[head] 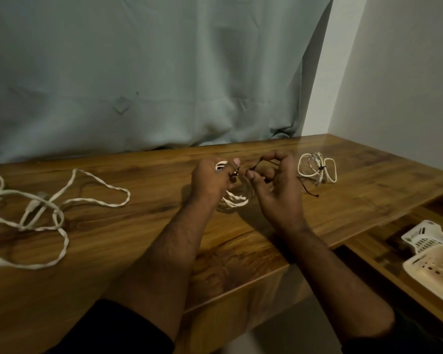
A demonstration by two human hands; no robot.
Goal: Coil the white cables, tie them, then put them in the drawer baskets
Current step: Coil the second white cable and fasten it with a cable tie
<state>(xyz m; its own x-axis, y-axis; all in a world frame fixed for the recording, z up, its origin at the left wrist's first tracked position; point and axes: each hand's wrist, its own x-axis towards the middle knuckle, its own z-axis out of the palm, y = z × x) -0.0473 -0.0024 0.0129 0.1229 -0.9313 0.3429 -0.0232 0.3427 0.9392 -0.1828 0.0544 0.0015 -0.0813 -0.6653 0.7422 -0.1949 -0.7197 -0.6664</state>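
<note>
Over the middle of the wooden table [138, 251], my left hand [210, 182] grips a coiled white cable [234, 200], whose loops hang below my fingers. Its fingertips also pinch one end of a thin dark tie [234, 172]. My right hand [276, 185] pinches the tie's other end close beside it, and the tail of the tie [311, 192] trails onto the table to the right. A second white cable, coiled and bound with a dark tie [317, 168], lies at the right. A loose, uncoiled white cable [49, 208] sprawls across the table's left side.
An open drawer [394, 254] at the lower right holds two white perforated baskets [435, 269], one behind the other. A grey-green curtain [138, 72] hangs behind the table, and a white wall [407, 72] stands at the right.
</note>
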